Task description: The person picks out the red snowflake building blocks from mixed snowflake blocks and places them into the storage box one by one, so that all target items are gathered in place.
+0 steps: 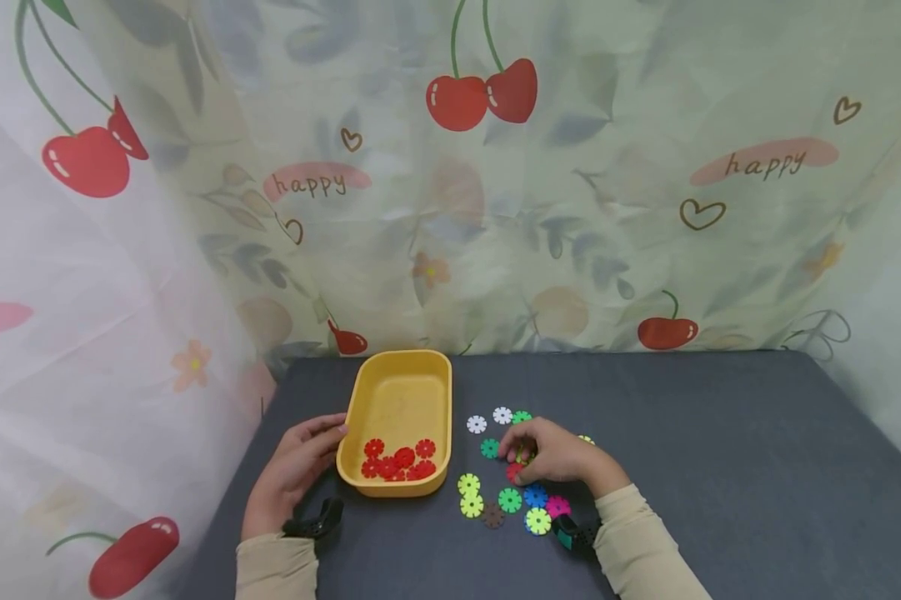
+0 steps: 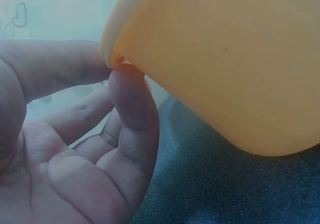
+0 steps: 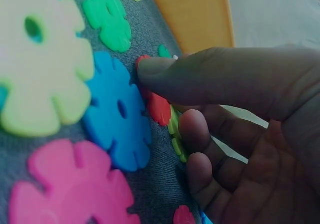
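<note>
A yellow plastic tray stands on the table, with several red snowflake discs gathered at its near end. At the tray's left rim, my left hand holds the edge between thumb and finger; the left wrist view shows the fingertips meeting at the rim. To the right of the tray, my right hand is low over loose discs. Its thumb tip rests on a red snowflake disc, seemingly pinching it; the index finger is mostly hidden behind the thumb. The other fingers are loosely bent.
Near the right hand lie green, blue, pink, brown and yellow-green discs. White discs lie farther back. A printed curtain hangs behind the dark table.
</note>
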{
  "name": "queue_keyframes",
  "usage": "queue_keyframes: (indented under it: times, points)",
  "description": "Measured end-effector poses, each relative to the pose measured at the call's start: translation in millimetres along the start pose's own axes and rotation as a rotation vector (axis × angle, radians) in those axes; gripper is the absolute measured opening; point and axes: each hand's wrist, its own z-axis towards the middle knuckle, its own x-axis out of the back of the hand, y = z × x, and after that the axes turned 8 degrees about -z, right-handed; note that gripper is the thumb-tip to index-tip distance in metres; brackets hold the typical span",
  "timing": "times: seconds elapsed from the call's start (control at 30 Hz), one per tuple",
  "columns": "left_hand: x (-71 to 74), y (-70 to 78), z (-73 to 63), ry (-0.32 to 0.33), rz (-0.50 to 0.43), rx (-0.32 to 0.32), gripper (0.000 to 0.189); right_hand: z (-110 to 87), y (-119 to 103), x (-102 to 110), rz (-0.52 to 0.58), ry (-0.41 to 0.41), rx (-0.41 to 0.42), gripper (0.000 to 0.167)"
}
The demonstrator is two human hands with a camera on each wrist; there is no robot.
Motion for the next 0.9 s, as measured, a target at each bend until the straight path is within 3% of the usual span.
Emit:
queue_keyframes:
  times: [0.9]
  points:
    - [1.2, -2.3, 1.8, 0.002, -0.006, 0.009, 0.059, -0.6, -2.8, -1.3, -0.026, 0.053, -0.047, 0.027]
